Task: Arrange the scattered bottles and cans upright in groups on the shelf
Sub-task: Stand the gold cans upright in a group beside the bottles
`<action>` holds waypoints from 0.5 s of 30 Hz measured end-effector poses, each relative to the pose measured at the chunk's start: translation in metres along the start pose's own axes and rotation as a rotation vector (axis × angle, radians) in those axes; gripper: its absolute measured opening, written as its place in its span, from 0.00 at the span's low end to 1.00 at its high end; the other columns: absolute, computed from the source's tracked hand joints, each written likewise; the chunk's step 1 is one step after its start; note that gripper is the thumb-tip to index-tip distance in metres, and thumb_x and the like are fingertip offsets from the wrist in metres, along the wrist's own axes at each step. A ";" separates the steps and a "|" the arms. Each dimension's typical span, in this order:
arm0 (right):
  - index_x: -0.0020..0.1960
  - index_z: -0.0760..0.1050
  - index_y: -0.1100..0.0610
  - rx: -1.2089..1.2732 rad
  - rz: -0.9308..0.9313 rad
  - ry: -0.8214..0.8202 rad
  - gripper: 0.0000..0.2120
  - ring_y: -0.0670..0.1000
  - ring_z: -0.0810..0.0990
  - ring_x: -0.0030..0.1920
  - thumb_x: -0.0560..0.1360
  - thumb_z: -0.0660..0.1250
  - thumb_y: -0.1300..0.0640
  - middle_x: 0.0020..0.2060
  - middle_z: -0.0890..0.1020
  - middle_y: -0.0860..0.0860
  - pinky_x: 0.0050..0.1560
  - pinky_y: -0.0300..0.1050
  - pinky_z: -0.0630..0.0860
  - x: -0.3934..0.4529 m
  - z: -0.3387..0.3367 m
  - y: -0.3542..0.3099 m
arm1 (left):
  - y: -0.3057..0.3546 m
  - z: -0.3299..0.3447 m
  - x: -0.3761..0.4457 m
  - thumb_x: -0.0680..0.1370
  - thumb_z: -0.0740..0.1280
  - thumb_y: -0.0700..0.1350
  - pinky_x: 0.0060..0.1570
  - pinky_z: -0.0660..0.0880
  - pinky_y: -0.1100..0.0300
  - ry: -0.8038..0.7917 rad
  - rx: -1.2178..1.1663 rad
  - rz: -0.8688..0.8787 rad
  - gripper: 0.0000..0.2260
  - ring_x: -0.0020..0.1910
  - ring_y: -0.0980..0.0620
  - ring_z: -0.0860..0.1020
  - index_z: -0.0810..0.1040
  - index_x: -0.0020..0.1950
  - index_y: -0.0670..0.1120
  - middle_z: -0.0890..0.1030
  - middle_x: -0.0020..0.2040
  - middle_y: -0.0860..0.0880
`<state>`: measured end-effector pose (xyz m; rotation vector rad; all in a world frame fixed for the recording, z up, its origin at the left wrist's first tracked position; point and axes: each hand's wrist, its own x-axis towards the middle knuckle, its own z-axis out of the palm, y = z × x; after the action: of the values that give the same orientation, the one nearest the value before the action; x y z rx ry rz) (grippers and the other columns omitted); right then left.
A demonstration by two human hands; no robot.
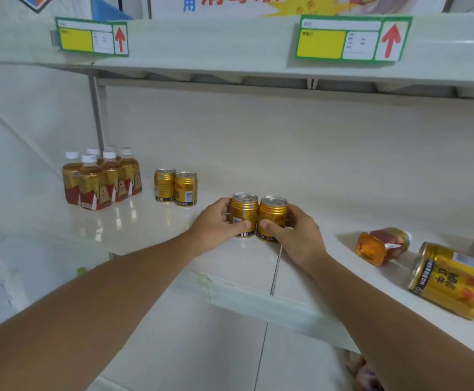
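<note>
On the shelf [151, 235], the left hand [216, 224] grips one upright gold can [244, 214]; the right hand [295, 231] grips its touching neighbour can [272, 215]. An amber-filled bottle [382, 245] lies toppled nearby.

The cans [259, 218] are shiny gold metal with ribbed walls. The bottles [100, 179] left of them are clear plastic with glossy labels. The shelf [134, 221] is smooth, glossy white.

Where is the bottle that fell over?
The fallen bottle lies on the shelf's right side, just left of two tipped cans.
</note>
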<state>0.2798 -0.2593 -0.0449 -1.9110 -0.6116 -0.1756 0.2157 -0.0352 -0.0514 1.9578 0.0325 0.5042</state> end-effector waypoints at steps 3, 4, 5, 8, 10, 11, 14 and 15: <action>0.71 0.78 0.45 0.005 -0.001 -0.003 0.30 0.41 0.83 0.56 0.72 0.81 0.42 0.57 0.86 0.41 0.59 0.41 0.77 0.001 -0.001 0.000 | 0.003 0.001 -0.002 0.67 0.85 0.55 0.61 0.81 0.55 -0.002 0.032 -0.002 0.32 0.58 0.58 0.84 0.76 0.67 0.55 0.85 0.61 0.56; 0.71 0.78 0.46 0.005 -0.002 -0.004 0.30 0.42 0.83 0.56 0.72 0.81 0.42 0.57 0.86 0.42 0.58 0.41 0.77 0.002 -0.001 0.000 | 0.004 0.001 -0.002 0.66 0.85 0.56 0.62 0.81 0.54 0.005 0.050 -0.006 0.33 0.58 0.58 0.84 0.76 0.67 0.55 0.84 0.61 0.57; 0.72 0.78 0.46 0.003 -0.003 -0.007 0.30 0.43 0.83 0.57 0.72 0.81 0.41 0.58 0.85 0.42 0.58 0.41 0.76 0.002 -0.001 0.001 | 0.006 0.000 -0.002 0.66 0.85 0.57 0.61 0.81 0.54 0.019 0.067 -0.013 0.33 0.57 0.59 0.84 0.76 0.67 0.55 0.84 0.60 0.57; 0.69 0.79 0.46 -0.020 0.017 -0.023 0.29 0.45 0.83 0.57 0.72 0.80 0.38 0.57 0.86 0.42 0.61 0.46 0.78 0.003 -0.001 0.001 | 0.009 -0.001 -0.003 0.65 0.85 0.59 0.62 0.81 0.53 0.054 0.091 -0.032 0.33 0.56 0.60 0.84 0.77 0.66 0.54 0.85 0.59 0.58; 0.67 0.80 0.46 -0.062 0.029 -0.035 0.28 0.46 0.83 0.56 0.71 0.79 0.37 0.56 0.86 0.42 0.60 0.48 0.79 0.003 0.000 0.001 | 0.010 -0.001 -0.005 0.65 0.85 0.59 0.62 0.81 0.53 0.061 0.096 -0.029 0.33 0.56 0.60 0.84 0.78 0.67 0.53 0.85 0.59 0.57; 0.66 0.80 0.46 -0.077 0.035 -0.037 0.27 0.46 0.83 0.56 0.71 0.80 0.38 0.55 0.86 0.42 0.58 0.47 0.79 0.003 0.000 0.001 | 0.010 -0.001 -0.006 0.66 0.85 0.58 0.62 0.81 0.52 0.058 0.095 -0.025 0.33 0.56 0.59 0.85 0.79 0.67 0.53 0.85 0.59 0.57; 0.62 0.81 0.46 -0.090 0.057 -0.052 0.24 0.42 0.83 0.52 0.70 0.81 0.39 0.51 0.86 0.40 0.48 0.39 0.76 0.005 -0.002 -0.006 | 0.014 -0.006 -0.009 0.67 0.85 0.55 0.63 0.81 0.49 0.035 0.078 -0.008 0.31 0.58 0.56 0.85 0.79 0.67 0.51 0.86 0.60 0.55; 0.61 0.82 0.46 -0.095 0.063 -0.055 0.23 0.41 0.83 0.51 0.70 0.81 0.39 0.50 0.86 0.39 0.46 0.37 0.75 0.006 -0.002 -0.010 | 0.016 -0.010 -0.009 0.68 0.85 0.55 0.63 0.81 0.49 0.028 0.077 0.000 0.31 0.58 0.56 0.84 0.79 0.67 0.51 0.85 0.60 0.55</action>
<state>0.2805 -0.2558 -0.0334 -2.0295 -0.5886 -0.1137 0.2006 -0.0357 -0.0366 2.0256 0.0701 0.5376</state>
